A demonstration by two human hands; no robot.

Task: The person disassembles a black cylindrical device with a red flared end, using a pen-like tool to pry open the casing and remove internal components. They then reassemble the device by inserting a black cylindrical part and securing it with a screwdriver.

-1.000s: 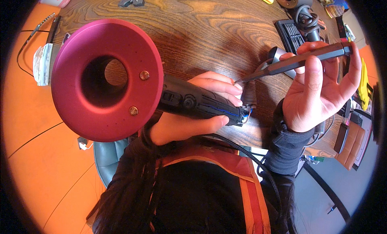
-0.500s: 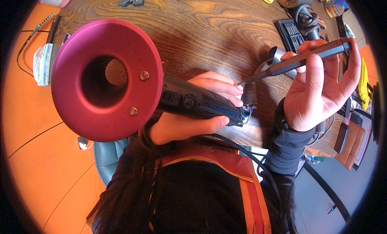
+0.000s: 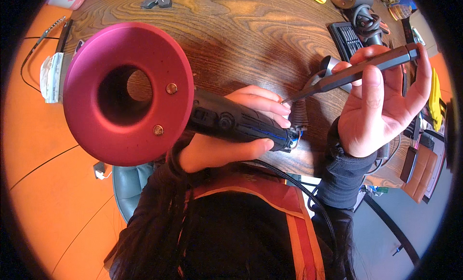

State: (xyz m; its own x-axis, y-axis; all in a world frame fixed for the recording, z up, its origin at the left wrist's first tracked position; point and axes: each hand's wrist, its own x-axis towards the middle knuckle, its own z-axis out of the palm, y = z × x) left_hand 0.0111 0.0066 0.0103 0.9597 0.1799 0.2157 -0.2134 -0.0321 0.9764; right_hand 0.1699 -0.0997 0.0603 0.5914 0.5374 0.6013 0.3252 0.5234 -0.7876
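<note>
My left hand (image 3: 219,152) is wrapped around the black handle (image 3: 226,117) of a hair dryer, thumb on the near side and fingers on the far side. The dryer's round, dark-red head (image 3: 166,118) with a hole through it points left. Wires (image 3: 293,139) and a ribbed black cord sleeve (image 3: 300,115) show at the handle's right end. My right hand (image 3: 378,111) holds a dark grey screwdriver (image 3: 359,73) slantwise between thumb and fingers, one finger at its back end. Its tip meets the handle end by my left fingertips; the exact contact spot is hidden.
On the wooden table (image 3: 241,34), a black bit case (image 3: 345,41) and another hair dryer with a coiled cord (image 3: 364,22) lie at the far right. A grey curved part (image 3: 156,0) sits at the far left. A black cable (image 3: 308,193) runs across my lap.
The dryer head has shifted very slightly. My right fingers have moved a little on the screwdriver, while its tip stays at the handle end.
</note>
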